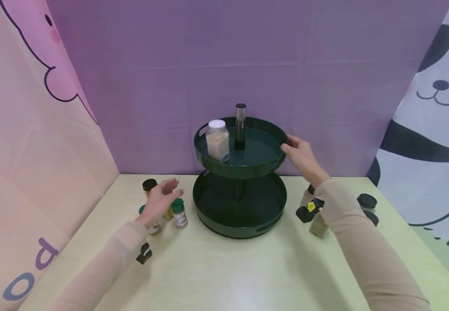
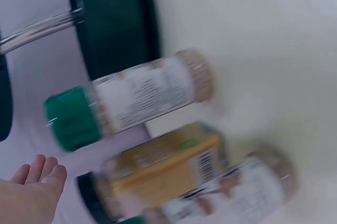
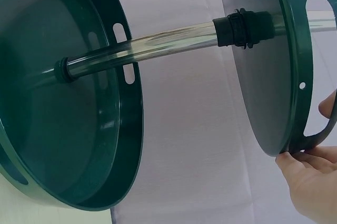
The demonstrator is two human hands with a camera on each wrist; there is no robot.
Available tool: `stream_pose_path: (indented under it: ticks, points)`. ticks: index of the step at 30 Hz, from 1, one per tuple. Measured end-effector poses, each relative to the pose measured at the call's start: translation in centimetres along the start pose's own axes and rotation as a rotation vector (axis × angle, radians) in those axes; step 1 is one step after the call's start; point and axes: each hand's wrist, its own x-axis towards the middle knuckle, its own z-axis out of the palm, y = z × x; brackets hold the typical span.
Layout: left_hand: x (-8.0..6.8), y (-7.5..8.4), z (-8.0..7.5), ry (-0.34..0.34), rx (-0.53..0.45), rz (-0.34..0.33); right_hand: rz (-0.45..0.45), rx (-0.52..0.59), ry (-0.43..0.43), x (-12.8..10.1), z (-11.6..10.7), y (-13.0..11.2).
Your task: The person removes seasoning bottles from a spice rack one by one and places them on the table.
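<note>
Two-tier tray [image 1: 244,166] — round, glossy dark-green plastic on a chrome centre pole [image 1: 240,125] — stands mid-worktop [image 1: 224,268]. Right hand [image 1: 300,153] grips its upper rim. Left hand [image 1: 162,198] hovers, fingers loosely spread, over green-capped spice jars [image 1: 179,213].

One two-tier green tray stand [image 1: 244,166] carries one white-capped jar [image 1: 217,140], four small spice bottles [image 1: 179,212] stand left of it, and about four dark-capped bottles [image 1: 366,201] stand right.

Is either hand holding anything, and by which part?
The right hand grips the upper tray by its rim; the left hand hovers open above the spice jars.
</note>
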Motion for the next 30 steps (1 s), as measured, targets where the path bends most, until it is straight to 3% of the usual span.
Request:
stream_pose_path:
  ticks: [7,20,25,30]
  points:
    - [0.7,3.0,-1.4,0.021,-0.006,0.037,-0.002,0.006,-0.002,0.1,0.1,0.0]
    - [2.2,10.5,-2.8,0.015,-0.022,0.225,0.004,-0.001,0.004,-0.1,0.0,-0.1]
    - [3.0,12.9,-2.6,-0.029,-0.001,0.239,0.005,-0.012,0.002,-0.2,0.0,-0.1]
    - [3.7,14.7,-2.0,-0.145,0.025,0.211,0.006,-0.017,-0.001,-0.2,0.0,-0.1]
